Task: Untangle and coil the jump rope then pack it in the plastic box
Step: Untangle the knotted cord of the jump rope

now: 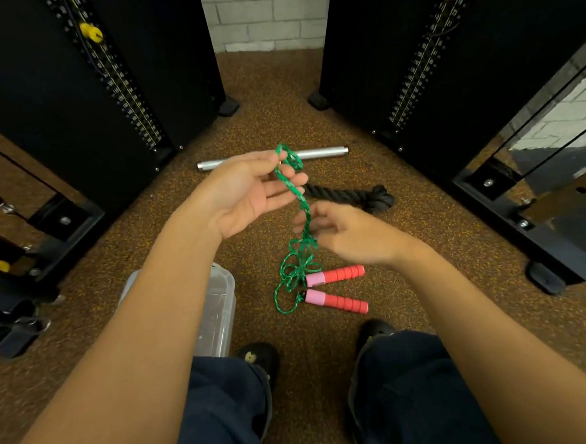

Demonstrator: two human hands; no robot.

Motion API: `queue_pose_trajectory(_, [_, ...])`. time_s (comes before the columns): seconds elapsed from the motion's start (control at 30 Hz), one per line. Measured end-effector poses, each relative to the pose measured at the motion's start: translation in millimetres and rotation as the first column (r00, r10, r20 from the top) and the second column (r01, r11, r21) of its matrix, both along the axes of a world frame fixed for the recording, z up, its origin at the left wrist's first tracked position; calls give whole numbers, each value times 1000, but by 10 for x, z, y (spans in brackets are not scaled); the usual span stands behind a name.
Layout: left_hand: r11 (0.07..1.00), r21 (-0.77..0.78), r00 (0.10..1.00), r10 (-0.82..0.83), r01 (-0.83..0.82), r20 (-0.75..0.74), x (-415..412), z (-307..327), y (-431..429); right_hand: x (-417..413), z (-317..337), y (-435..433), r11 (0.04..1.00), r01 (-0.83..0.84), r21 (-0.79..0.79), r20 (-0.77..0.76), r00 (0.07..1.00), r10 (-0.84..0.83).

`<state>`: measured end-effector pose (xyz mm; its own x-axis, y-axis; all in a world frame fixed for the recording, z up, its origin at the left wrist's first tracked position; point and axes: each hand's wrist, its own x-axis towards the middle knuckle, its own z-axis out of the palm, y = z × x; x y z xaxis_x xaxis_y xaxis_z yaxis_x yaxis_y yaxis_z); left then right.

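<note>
A green jump rope point(300, 200) hangs in a tangled chain above the speckled floor. Its lower loops point(293, 280) lie on the floor beside two red and pink handles point(336, 274) point(337, 300). My left hand point(248, 193) is raised palm up and pinches the rope's top end between thumb and fingertips. My right hand point(343, 232) is lower and to the right, its fingers curled round the rope at mid-length, blurred. A clear plastic box point(218, 308) stands on the floor under my left forearm, partly hidden by it.
Black weight-stack machines point(111, 78) point(446, 58) flank the floor on both sides. A steel bar point(321, 152) and a thick black rope point(351, 196) lie beyond my hands. Black straps and handles point(13, 324) sit at the left edge. My feet point(259, 361) point(377, 333) are below.
</note>
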<state>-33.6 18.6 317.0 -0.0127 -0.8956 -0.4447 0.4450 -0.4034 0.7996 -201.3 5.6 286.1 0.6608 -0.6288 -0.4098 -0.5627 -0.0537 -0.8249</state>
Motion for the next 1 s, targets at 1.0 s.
queue_pose_trajectory(1.0, [994, -91, 985, -42, 58, 165, -151, -22, -22, 57, 145, -31, 944, 232, -233, 266, 949, -168])
